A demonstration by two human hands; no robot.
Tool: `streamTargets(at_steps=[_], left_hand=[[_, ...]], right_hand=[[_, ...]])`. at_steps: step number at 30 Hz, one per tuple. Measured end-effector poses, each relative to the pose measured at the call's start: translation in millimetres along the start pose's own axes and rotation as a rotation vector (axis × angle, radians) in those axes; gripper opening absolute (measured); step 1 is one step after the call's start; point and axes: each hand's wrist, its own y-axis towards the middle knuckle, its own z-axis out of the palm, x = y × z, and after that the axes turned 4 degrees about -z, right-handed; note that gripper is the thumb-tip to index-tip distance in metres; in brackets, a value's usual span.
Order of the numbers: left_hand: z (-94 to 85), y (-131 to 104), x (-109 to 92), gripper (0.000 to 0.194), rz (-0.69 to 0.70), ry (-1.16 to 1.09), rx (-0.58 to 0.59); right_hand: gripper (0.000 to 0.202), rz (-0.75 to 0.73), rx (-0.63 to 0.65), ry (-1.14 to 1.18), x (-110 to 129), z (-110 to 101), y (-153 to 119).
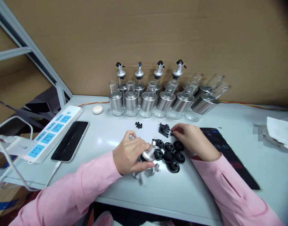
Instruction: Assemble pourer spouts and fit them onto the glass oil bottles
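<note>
The left hand [130, 153] curls its fingers narrowly around a small silver metal pourer cap [149, 153], thumb and fingertips closed on its sides, and the cap's spout end pokes out to the right of the knuckles. Just below those fingers lie more loose silver spout pieces [144, 174] on the pale grey table [111, 131], partly under the palm.

The right hand [193, 139] rests palm down, its fingertips pinched narrowly at the near end of a small heap of thin black plastic pins [164, 129]; whether a pin is actually gripped cannot be told. Directly under the heel of this hand, between both sets of fingers, sits a cluster of round black rubber stoppers [171, 155]. A little beyond the left fingertips lies a tiny pile of black rings [138, 125].

Well beyond both hands stands a row of clear glass bottles with silver metal sleeves [158, 100], four of them behind with spouts fitted. A dark phone [229, 157] lies beneath the right wrist, another black phone [70, 140] and a white power strip [49, 133] left of the left hand.
</note>
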Motion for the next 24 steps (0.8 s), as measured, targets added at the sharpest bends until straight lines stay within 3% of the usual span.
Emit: streamTargets(at_steps=[9, 14, 19, 22, 24], left_hand=[[1.3, 1.4, -1.3, 0.039, -0.001, 0.030, -0.019], [0.4, 1.3, -1.2, 0.036, 0.002, 0.033, -0.018], [1.5, 0.6, -1.9, 0.022, -0.003, 0.018, -0.002], [1.5, -0.3, -2.2, 0.019, -0.026, -0.004, 0.008], [1.1, -1.0, -1.7, 0.023, -0.042, -0.035, 0.005]], right_hand=[[0.025, 0.017, 0.001, 0.021, 1.1, 2.4, -0.6], [0.021, -0.067, -0.019, 0.008, -2.4, 5.3, 0.0], [0.019, -0.051, -0.079, 0.084, 0.2, 2.9, -0.2], [0.013, -0.104, -0.117, 0.264, 8.6, -3.8, -2.9], [0.016, -0.220, -0.037, 0.519, 18.0, -9.1, -6.6]])
